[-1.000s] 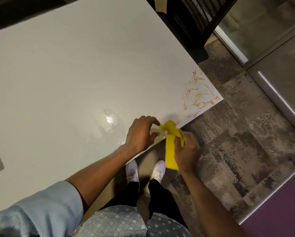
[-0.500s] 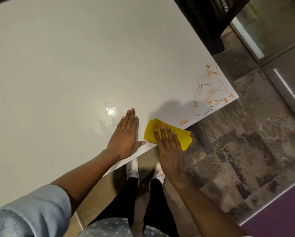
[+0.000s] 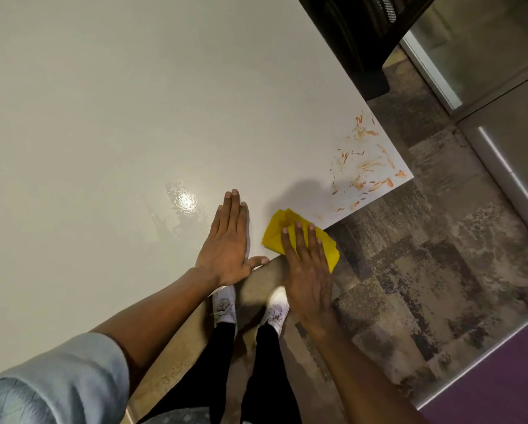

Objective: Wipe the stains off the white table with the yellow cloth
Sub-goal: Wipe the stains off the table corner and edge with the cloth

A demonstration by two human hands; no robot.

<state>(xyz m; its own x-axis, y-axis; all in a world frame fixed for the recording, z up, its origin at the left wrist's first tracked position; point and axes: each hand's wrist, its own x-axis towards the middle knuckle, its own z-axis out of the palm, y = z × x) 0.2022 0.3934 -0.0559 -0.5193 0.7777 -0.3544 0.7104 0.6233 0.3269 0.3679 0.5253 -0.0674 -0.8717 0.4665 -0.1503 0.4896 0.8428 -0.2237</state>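
Note:
A folded yellow cloth [image 3: 276, 232] lies at the near edge of the white table [image 3: 119, 102], partly hanging over it. My right hand [image 3: 307, 264] presses flat on the cloth with fingers stretched out. My left hand [image 3: 227, 243] rests palm down on the bare table just left of the cloth, holding nothing. Orange-brown stains [image 3: 363, 166] are smeared across the table's near right corner, a short way beyond the cloth. A few faint marks [image 3: 342, 208] run along the edge between cloth and corner.
A wet glossy patch [image 3: 183, 200] shines on the table left of my left hand. A dark chair [image 3: 357, 41] stands past the table's right edge. Patterned carpet [image 3: 424, 270] lies to the right. My white shoes [image 3: 250, 307] show below the table edge.
One second ago both hands held the cloth bunched at the edge. Since then the cloth was laid flat, my right palm pressed on it, and my left hand flattened on the table.

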